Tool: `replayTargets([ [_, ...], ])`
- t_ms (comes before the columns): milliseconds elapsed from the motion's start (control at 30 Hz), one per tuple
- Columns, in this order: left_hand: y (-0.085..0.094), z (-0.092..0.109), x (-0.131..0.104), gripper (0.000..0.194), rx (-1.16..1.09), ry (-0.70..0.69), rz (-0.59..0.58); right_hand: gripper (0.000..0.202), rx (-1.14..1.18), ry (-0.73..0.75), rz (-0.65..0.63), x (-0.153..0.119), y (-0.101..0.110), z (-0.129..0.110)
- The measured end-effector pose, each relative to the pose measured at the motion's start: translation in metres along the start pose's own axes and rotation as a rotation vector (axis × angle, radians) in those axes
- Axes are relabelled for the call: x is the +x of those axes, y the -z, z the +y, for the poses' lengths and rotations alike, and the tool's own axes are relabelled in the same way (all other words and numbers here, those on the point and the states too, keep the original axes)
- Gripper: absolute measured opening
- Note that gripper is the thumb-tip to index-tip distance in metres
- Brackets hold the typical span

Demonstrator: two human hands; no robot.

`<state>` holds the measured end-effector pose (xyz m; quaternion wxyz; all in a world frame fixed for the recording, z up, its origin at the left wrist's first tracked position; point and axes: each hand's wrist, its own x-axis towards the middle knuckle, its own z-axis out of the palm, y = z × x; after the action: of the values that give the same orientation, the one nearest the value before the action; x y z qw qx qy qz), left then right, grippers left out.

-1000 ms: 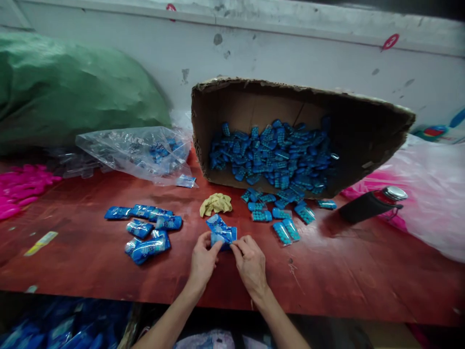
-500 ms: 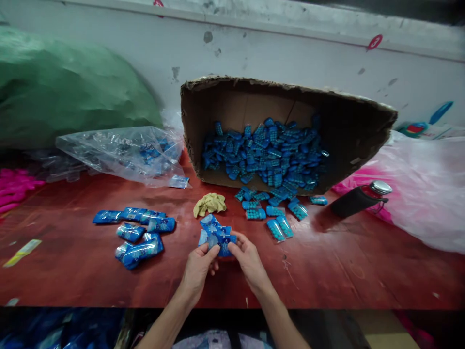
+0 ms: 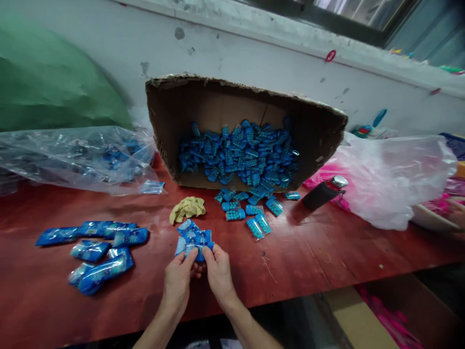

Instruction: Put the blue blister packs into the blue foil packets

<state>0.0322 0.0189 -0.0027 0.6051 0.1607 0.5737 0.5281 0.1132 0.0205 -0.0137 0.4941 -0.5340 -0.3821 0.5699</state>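
Note:
My left hand (image 3: 177,281) and my right hand (image 3: 220,274) are close together near the front of the red table. Thumbs and fingers of both pinch a small blue printed packet (image 3: 200,254). More flat blue packets (image 3: 194,232) lie right behind it, overlapping, so I cannot tell where one ends. A crumpled yellowish cloth (image 3: 188,209) rests just beyond them. To the left lies a group of filled, shiny blue packets (image 3: 105,272). Clear packs of turquoise beads (image 3: 258,227) lie to the right, spilling from a cardboard box.
The worn cardboard box (image 3: 203,85), on its side, holds a heap of blue bead packs (image 3: 250,155). A dark bottle (image 3: 319,195) stands right, before a whitish plastic bag (image 3: 392,174). At left are a clear bag (image 3: 72,157) and a green sack (image 3: 58,82). Another person's hand (image 3: 457,215) shows far right.
The view has swung right, so the table things sit further left and another person's hand appears at the right edge. Both my hands keep their pinch on the blue packet.

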Motion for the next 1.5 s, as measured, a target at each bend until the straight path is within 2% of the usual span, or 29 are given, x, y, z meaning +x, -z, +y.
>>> replayTargets([
  [167, 0.005, 0.008, -0.004, 0.034, 0.013, 0.122, -0.156, 0.031, -0.227, 0.128, -0.039, -0.004, 0.008, -0.009],
  [267, 0.011, 0.011, -0.007, 0.032, 0.028, 0.159, -0.178, 0.032, -0.583, 0.349, -0.063, 0.003, 0.037, -0.031],
  [333, 0.015, 0.011, -0.007, 0.029, 0.023, 0.177, -0.154, 0.018, -0.864, 0.494, 0.144, 0.017, 0.066, -0.046],
  [367, 0.017, 0.011, -0.008, 0.028, 0.014, 0.188, -0.149, 0.018, -1.025, 0.508, 0.286, 0.025, 0.081, -0.051],
  [400, 0.018, 0.01, -0.008, 0.028, 0.001, 0.199, -0.151, 0.02, -1.171, 0.462, 0.401, 0.033, 0.094, -0.054],
  [433, 0.019, 0.009, -0.008, 0.027, -0.017, 0.212, -0.16, 0.023, -1.295, 0.381, 0.455, 0.04, 0.104, -0.055],
  [500, 0.019, 0.006, -0.008, 0.025, -0.06, 0.24, -0.173, 0.021, -1.4, 0.286, 0.434, 0.048, 0.112, -0.051],
  [567, 0.02, 0.004, -0.009, 0.023, -0.101, 0.271, -0.171, 0.021, -1.417, 0.266, 0.349, 0.048, 0.105, -0.042],
  [633, 0.02, 0.004, -0.01, 0.021, -0.128, 0.296, -0.163, 0.023, -1.337, 0.25, 0.229, 0.043, 0.09, -0.035],
  [733, 0.022, 0.004, -0.011, 0.023, -0.143, 0.311, -0.147, 0.02, -1.04, 0.183, 0.04, 0.04, 0.069, -0.034],
  [833, 0.025, 0.003, -0.012, 0.026, -0.149, 0.313, -0.14, 0.018, -0.827, 0.161, -0.045, 0.046, 0.063, -0.036],
  [967, 0.027, 0.001, -0.012, 0.025, -0.14, 0.287, -0.128, 0.013, -0.613, 0.086, -0.087, 0.049, 0.068, -0.033],
  [1067, 0.027, 0.002, -0.013, 0.027, -0.118, 0.224, -0.122, 0.025, -0.447, 0.016, -0.079, 0.036, 0.071, -0.033],
  [1267, 0.026, 0.002, -0.013, 0.033, -0.041, 0.081, -0.096, 0.036, 0.112, -0.178, -0.144, 0.013, 0.057, -0.04],
  [1500, 0.038, -0.004, -0.009, 0.028, 0.205, -0.236, -0.121, 0.032, 0.124, -0.163, -0.127, 0.007, 0.051, -0.037],
])
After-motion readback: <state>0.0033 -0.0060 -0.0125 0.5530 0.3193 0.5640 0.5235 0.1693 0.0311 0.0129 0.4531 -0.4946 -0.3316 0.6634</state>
